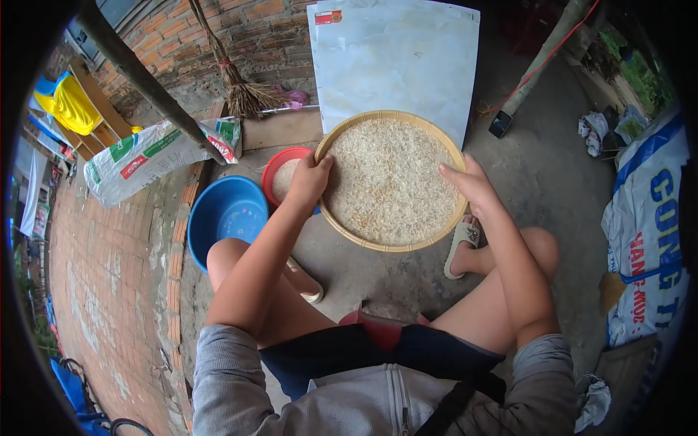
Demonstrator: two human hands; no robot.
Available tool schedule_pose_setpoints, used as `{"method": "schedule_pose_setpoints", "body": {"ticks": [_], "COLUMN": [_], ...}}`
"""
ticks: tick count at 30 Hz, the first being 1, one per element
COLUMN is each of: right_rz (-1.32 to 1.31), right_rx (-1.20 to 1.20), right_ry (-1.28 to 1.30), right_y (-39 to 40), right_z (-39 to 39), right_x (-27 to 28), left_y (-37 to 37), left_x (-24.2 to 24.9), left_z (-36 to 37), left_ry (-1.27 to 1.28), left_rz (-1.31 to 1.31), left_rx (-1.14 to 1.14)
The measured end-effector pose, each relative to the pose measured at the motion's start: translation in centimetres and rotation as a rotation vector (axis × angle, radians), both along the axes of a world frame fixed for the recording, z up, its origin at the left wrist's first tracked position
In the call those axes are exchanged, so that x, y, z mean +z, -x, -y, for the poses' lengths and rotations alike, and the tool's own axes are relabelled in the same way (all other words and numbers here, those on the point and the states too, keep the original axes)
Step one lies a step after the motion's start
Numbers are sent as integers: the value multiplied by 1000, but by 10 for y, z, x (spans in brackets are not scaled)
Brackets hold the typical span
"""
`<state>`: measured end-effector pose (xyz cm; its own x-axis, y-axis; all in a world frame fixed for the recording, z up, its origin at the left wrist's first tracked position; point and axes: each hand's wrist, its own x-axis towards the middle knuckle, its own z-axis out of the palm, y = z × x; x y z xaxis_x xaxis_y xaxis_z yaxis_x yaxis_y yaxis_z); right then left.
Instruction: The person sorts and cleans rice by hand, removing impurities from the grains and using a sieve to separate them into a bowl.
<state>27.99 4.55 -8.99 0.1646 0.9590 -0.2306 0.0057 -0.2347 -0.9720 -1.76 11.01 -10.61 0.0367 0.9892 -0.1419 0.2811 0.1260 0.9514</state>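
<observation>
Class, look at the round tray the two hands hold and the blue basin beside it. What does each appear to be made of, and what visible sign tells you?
Round tray: probably woven bamboo or a similar cane, matt tan, with a bound rim; grain hides the weave.
Blue basin: likely plastic, judging by its smooth, slightly glossy, uniformly blue wall.

Concrete floor point(560, 189) with blue basin point(227, 214), red bowl point(280, 174), sacks point(149, 156)

Seated low, knees bent and spread. Both arms reach forward, bare forearms, sleeves pushed to elbows. Left hand point(309, 178) curls its grip closed, thumb on top, fingers under. Right hand point(469, 182) mirrors it, fingers closed, wrist straight.
</observation>
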Motion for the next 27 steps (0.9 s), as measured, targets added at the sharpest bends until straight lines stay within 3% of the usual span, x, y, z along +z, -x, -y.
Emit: {"method": "schedule_pose_setpoints", "body": {"ticks": [2, 6, 8, 12, 14, 16, 18, 20, 21, 24, 25, 27], "right_rz": [-10, 12, 214, 120, 51, -44, -10, 248, 198, 143, 77, 73], "right_rx": [-28, 2, 10, 17, -15, 0, -11, -21, 19, 54, 15, 9], "right_ry": [30, 12, -243, -148, -88, 51, 14, -224, -246, -39, -28, 18], "right_y": [-15, -1, 19, 11, -9, -21, -5, 17, 20, 2, -8, -24], "right_z": [-13, -8, 9, 7, -10, -17, -6, 11, 17, 7, -1, -13], "right_x": [-5, -11, -15, 4, 3, 6, 7, 0, 0, 8, 6, 9], "left_y": [-18, 5, 20, 9, -13, -18, -7, 12, 13, 7, -7, -22], "left_x": [20, 3, 12, 0, -8, -2, 4, 2, 6, -4, -9, 7], "left_z": [30, -8, -25, -18, 8, 16, 5, -21, -21, -15, 4, 28], "left_ry": [65, 53, 129, -24, -64, 132, 54, 100, 128, 126, -20, 62], "left_rz": [-52, 59, 80, -40, 31, 100, 118, 105, 132, 105, 86, 58], "left_rx": [13, 11, 4, 19, 21, 30, 15, 29, 15, 23, 50, 31]}}
